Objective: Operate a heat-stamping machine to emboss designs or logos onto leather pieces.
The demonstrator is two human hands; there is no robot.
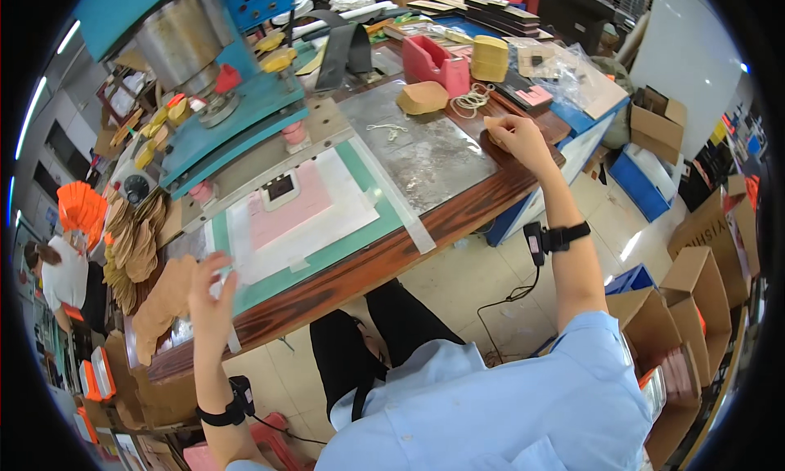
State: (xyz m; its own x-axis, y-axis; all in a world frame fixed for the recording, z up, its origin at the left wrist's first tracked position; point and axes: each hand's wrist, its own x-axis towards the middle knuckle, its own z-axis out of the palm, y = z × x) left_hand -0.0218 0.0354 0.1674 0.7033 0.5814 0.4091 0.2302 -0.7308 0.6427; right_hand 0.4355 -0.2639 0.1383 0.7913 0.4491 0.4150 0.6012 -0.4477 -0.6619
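Observation:
My left hand point(211, 295) is raised at the table's left front, fingers apart and slightly blurred, with nothing visible in it. Right beside it lies a stack of tan shaped sheets point(168, 301). My right hand point(513, 137) is closed in a pinch over the table's right edge; what its fingertips hold is too small to tell. Between the hands, a green mat point(343, 254) carries a white sheet point(347, 213) and a pink sheet point(304, 205). On the pink sheet rests a small white frame with a dark middle point(280, 191).
A blue press point(233, 132) with a metal cylinder overhangs the mat's far side. A metal plate point(429, 156), yellow block point(423, 98), pink tape dispenser point(433, 65) and string point(472, 100) lie toward my right hand. Cardboard boxes point(691, 287) stand right; another person point(65, 279) is far left.

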